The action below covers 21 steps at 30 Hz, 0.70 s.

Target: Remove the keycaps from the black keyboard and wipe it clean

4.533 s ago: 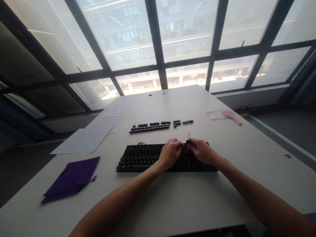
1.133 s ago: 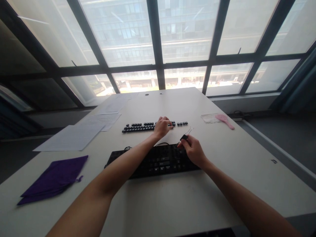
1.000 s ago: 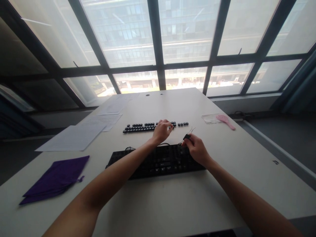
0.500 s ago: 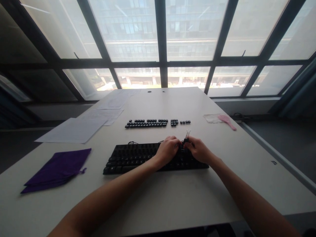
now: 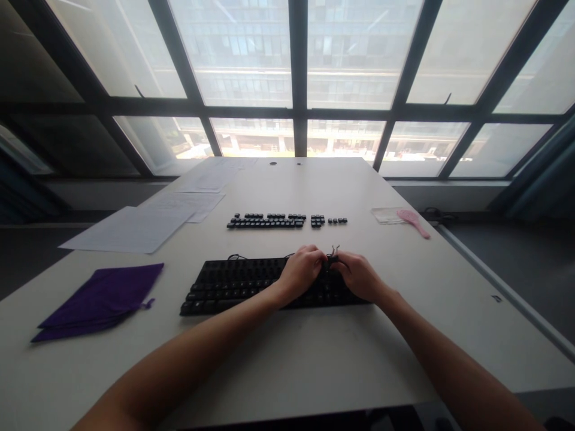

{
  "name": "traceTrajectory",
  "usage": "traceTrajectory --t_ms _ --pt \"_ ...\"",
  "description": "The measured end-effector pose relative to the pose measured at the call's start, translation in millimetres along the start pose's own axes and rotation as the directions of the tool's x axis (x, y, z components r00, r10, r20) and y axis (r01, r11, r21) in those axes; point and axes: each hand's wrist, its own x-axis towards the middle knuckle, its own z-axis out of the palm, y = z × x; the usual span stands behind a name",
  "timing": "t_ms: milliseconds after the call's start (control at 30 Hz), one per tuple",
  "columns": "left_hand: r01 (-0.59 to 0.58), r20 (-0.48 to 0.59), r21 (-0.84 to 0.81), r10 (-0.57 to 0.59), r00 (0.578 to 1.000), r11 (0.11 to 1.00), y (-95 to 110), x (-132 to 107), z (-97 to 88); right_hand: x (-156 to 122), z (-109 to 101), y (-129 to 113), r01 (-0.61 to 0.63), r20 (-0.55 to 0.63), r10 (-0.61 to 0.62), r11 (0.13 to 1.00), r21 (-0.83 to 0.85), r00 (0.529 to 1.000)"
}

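A black keyboard (image 5: 233, 284) lies across the middle of the white table (image 5: 314, 365). Both hands meet over its right part. My right hand (image 5: 359, 278) is closed on a small wire keycap puller (image 5: 333, 252) whose loops stick up above the fingers. My left hand (image 5: 302, 272) is curled, its fingertips pressed against the puller's base; whether it holds anything is hidden. Rows of loose black keycaps (image 5: 269, 221) lie on the table beyond the keyboard.
A purple cloth pouch (image 5: 101, 299) lies at the left front. Sheets of paper (image 5: 135, 226) cover the left back of the table. A pink brush (image 5: 415, 221) and a clear bag (image 5: 386, 214) lie at the right. Large windows stand behind the table's far edge.
My left hand came back from the rows of loose keycaps to the keyboard and joined my right hand at the puller. The puller has dropped lower onto the keys.
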Motion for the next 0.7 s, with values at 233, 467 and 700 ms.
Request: traceTrajectory --t_ms 233,467,700 --pt "-0.1 0.051 -0.039 0.101 0.994 0.994 12 -5 -9.0 1 -1 -3 -0.088 -0.126 0.097 0.994 0.07 0.987" --pt "-0.12 0.09 -0.02 0.121 0.988 0.993 14 -4 -10.3 3 -16 1 -0.08 0.006 0.08 0.987 0.139 0.997" --pt "-0.087 0.118 0.013 0.085 0.989 0.996 12 -3 -8.6 2 -14 0 -0.038 0.059 0.034 0.996 0.074 0.998"
